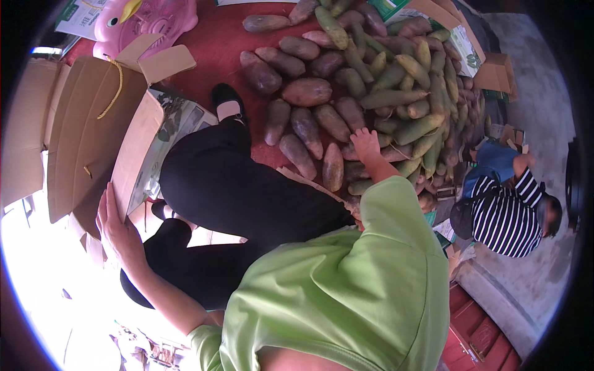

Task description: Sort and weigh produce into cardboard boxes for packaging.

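Note:
My left hand (117, 233) lies with its fingers stretched out against the near edge of an open cardboard carton (137, 153) printed with leaves. Its palm side is partly hidden. My right hand (366, 145) reaches across to a heap of long green and brown gourd-like vegetables (387, 99), fingers spread over the ones at the heap's near side. No vegetable is lifted in it. Close by, several browner ones lie apart from the heap on a red surface, among them an upright-lying one (333, 167) just below that hand.
A pink bird-shaped plastic basin (148, 23) is at the far left. More open cartons (93, 130) with yellow cord handles stand at the left. Another carton (473, 40) borders the heap at the far right. A person in a striped top (507, 216) is at the right.

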`<state>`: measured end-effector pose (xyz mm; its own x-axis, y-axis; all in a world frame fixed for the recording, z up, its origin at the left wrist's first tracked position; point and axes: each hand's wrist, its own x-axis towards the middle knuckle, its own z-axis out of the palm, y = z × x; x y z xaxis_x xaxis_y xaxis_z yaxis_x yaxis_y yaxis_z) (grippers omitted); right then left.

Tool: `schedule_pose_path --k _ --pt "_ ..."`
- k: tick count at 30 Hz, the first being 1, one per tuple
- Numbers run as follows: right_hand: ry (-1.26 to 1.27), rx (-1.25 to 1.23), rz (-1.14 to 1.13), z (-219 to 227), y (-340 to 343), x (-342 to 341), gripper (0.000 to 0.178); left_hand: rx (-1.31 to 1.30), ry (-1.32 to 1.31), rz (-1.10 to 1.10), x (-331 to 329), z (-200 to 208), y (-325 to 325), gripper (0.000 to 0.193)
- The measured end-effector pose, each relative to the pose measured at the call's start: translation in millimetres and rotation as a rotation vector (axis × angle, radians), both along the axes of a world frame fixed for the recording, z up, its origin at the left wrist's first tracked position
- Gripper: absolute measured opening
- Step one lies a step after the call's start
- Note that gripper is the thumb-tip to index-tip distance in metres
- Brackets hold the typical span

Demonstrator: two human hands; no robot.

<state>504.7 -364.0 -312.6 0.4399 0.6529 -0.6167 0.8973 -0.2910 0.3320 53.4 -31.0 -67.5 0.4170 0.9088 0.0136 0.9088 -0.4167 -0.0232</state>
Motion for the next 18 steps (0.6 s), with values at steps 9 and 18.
schedule_pose_path --k 9,18 --pt "0.000 0.117 -0.053 32 -1 13 0.043 -0.003 -0.001 0.031 7 3 -2 0.060" --pt "0.059 0.677 -0.351 70 20 24 0.058 -0.027 0.025 0.047 -1 8 -1 0.054"
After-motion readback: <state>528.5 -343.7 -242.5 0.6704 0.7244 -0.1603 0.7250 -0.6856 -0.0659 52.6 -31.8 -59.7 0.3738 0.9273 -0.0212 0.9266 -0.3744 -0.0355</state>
